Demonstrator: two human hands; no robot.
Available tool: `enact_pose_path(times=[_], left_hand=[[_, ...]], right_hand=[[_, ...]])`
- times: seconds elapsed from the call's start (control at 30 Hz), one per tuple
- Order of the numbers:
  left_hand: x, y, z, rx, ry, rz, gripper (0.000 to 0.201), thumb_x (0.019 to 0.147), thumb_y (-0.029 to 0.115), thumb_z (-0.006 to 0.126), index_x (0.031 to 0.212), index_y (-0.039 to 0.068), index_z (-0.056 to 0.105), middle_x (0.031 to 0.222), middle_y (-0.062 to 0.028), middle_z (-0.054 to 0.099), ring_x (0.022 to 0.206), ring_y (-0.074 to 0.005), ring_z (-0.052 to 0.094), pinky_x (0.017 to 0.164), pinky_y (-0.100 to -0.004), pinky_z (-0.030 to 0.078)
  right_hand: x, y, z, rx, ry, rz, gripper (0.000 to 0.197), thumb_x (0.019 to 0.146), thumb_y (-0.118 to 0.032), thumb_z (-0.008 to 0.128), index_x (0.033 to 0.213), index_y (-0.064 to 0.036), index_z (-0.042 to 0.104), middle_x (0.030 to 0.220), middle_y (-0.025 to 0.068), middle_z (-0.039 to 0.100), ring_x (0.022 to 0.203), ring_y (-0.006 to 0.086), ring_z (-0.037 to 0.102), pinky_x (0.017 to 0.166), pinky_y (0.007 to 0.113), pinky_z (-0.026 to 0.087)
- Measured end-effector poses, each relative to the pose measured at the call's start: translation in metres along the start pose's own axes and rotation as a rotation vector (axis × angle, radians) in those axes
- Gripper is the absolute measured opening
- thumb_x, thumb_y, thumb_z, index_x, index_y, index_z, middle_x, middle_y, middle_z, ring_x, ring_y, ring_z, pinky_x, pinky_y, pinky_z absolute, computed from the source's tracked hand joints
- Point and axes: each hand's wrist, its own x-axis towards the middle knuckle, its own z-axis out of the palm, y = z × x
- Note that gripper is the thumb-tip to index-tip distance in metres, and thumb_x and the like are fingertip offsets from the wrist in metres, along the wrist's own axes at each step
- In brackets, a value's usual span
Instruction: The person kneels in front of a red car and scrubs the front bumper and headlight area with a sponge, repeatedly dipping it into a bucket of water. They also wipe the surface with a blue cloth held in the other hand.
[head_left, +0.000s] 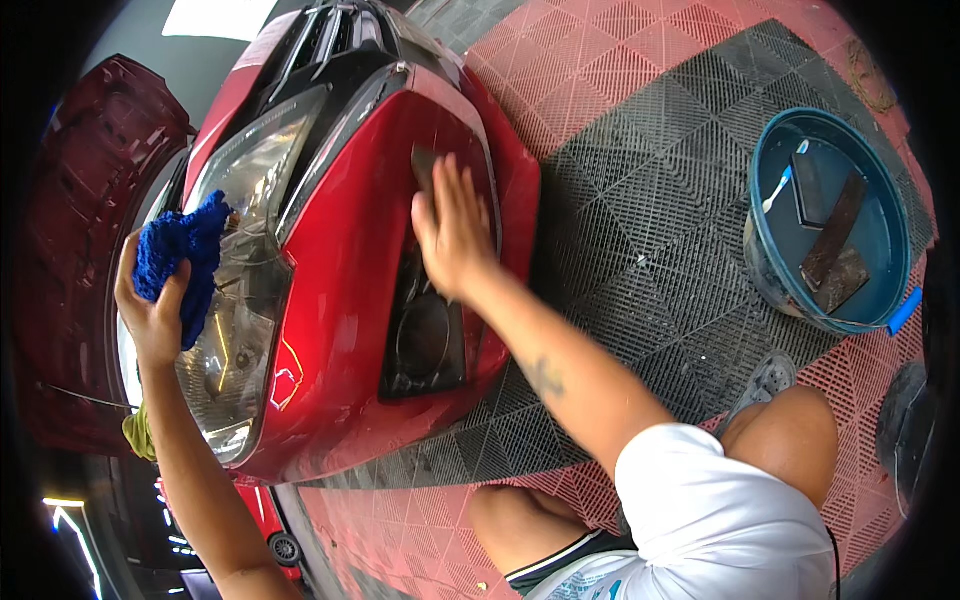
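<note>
My left hand (155, 305) is closed round a bunched blue microfiber cloth (178, 250), held beside the clear headlight (245, 270) of a red car. My right hand (453, 235) presses with stretched fingers on the red front bumper (345, 215), just above a dark fog-light recess (425, 345). From under its fingers shows the edge of a dark sheet (424, 166) that looks like sandpaper; the rest of it is covered by the hand.
A blue bucket (762, 245) of water stands at the right, holding dark flat pieces (835, 230) and a white-and-blue brush-like tool (778, 188). The raised hood (110, 250) is at the left. Grey and red grid tiles (640, 230) cover the floor. My knees are near the bumper.
</note>
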Motion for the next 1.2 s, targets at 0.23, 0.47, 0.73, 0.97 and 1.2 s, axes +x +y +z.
enact_pose_path(times=[0.23, 0.47, 0.73, 0.97, 1.2], left_hand=[[0.003, 0.013, -0.004, 0.026, 0.024, -0.01, 0.05, 0.086, 0.016, 0.079, 0.13, -0.004, 0.064, 0.11, -0.004, 0.069, 0.103, -0.0125, 0.064, 0.098, -0.0296, 0.049], [0.004, 0.008, 0.002, -0.053, 0.003, -0.03, 0.049, 0.084, 0.013, 0.078, 0.129, -0.003, 0.065, 0.11, -0.0051, 0.069, 0.102, -0.0131, 0.064, 0.097, -0.0295, 0.05], [-0.001, 0.016, 0.004, -0.029, 0.045, -0.034, 0.048, 0.085, 0.014, 0.079, 0.128, -0.003, 0.065, 0.108, -0.0039, 0.069, 0.102, -0.0125, 0.064, 0.097, -0.0293, 0.049], [0.001, 0.018, 0.0, 0.08, 0.071, 0.001, 0.049, 0.086, 0.016, 0.079, 0.127, -0.004, 0.064, 0.108, -0.0056, 0.069, 0.102, -0.0133, 0.064, 0.098, -0.0303, 0.049], [0.008, 0.009, 0.003, -0.037, 0.004, -0.007, 0.05, 0.086, 0.011, 0.078, 0.131, -0.006, 0.063, 0.112, -0.006, 0.07, 0.104, -0.0144, 0.065, 0.099, -0.0306, 0.05]], right_hand=[[-0.034, -0.001, 0.021, 0.033, -0.012, -0.104, 0.077, 0.114, -0.05, 0.035, 0.168, 0.0036, 0.021, 0.177, 0.0253, 0.013, 0.165, 0.0434, 0.012, 0.131, 0.063, 0.013], [0.047, 0.017, -0.006, -0.194, 0.057, -0.246, 0.073, 0.114, -0.045, 0.036, 0.166, 0.005, 0.027, 0.172, 0.029, 0.028, 0.161, 0.041, 0.024, 0.13, 0.058, 0.017], [-0.009, 0.003, 0.001, -0.01, 0.026, -0.219, 0.078, 0.111, -0.044, 0.038, 0.167, 0.0068, 0.018, 0.175, 0.0274, 0.022, 0.164, 0.0375, 0.019, 0.132, 0.055, 0.016], [-0.055, 0.0, 0.004, 0.066, -0.134, -0.14, 0.078, 0.109, -0.036, 0.043, 0.17, 0.0021, 0.013, 0.178, 0.0251, 0.01, 0.165, 0.0408, 0.013, 0.131, 0.062, 0.013], [0.047, 0.04, -0.001, -0.019, 0.04, -0.171, 0.075, 0.109, -0.039, 0.042, 0.167, 0.0042, 0.023, 0.175, 0.0265, 0.023, 0.163, 0.0366, 0.021, 0.129, 0.058, 0.02]])
